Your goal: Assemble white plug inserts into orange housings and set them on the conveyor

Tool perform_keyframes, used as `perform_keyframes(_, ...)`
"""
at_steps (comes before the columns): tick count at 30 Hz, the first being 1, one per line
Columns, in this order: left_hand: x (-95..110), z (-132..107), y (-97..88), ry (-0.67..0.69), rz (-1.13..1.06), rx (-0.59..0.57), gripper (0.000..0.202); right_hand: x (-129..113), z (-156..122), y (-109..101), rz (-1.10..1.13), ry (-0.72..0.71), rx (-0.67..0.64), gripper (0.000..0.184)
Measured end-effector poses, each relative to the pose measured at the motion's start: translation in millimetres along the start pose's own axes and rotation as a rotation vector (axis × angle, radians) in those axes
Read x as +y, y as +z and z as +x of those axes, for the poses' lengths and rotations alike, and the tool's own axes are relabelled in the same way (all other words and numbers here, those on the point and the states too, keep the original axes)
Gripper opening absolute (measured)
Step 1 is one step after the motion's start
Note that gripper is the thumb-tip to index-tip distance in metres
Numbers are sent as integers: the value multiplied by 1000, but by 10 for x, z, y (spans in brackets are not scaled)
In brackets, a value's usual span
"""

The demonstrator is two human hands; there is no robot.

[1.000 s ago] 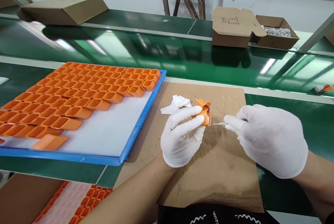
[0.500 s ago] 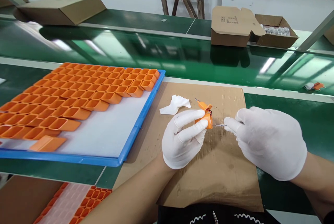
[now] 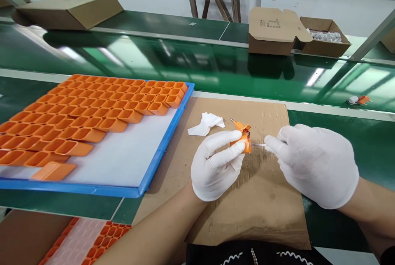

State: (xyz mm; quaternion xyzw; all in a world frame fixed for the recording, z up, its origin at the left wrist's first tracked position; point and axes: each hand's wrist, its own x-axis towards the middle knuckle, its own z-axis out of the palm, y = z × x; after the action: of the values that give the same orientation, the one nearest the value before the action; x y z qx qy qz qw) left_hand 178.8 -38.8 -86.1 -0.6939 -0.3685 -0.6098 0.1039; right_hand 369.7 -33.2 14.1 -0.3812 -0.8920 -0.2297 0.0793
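Observation:
My left hand [image 3: 214,164], in a white glove, pinches a small orange plastic part [image 3: 242,136] with thin wires on it, above a sheet of cardboard [image 3: 259,199]. My right hand [image 3: 311,164], also gloved, holds thin metal tweezers [image 3: 260,145] whose tip points at the part's right side, just short of it. A crumpled white wipe [image 3: 206,124] lies on the cardboard behind my left hand.
A blue tray [image 3: 160,156] at left holds several rows of orange cups [image 3: 92,110] on white foam. A green conveyor belt [image 3: 185,61] runs behind, carrying a small orange piece [image 3: 359,100] at right. Cardboard boxes [image 3: 277,30] stand beyond it. Another tray of orange parts [image 3: 101,238] sits below.
The tweezers' tip has drawn slightly back from the orange part. The small orange piece on the belt has drifted left. Both hands stay nearly where they were.

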Motion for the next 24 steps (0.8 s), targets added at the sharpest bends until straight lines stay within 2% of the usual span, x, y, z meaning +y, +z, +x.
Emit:
perform_keyframes(11,39,1,-7,-47,-14,-21,45,-9,13,39,-30,33,2,21)
perform_keyframes(16,35,9,0,-118,-43,9,42,-15,41,55,-28,53,-51,19)
perform_keyframes(24,24,40,6,-170,-141,-17,42,-35,64,104,-33,15,34,19)
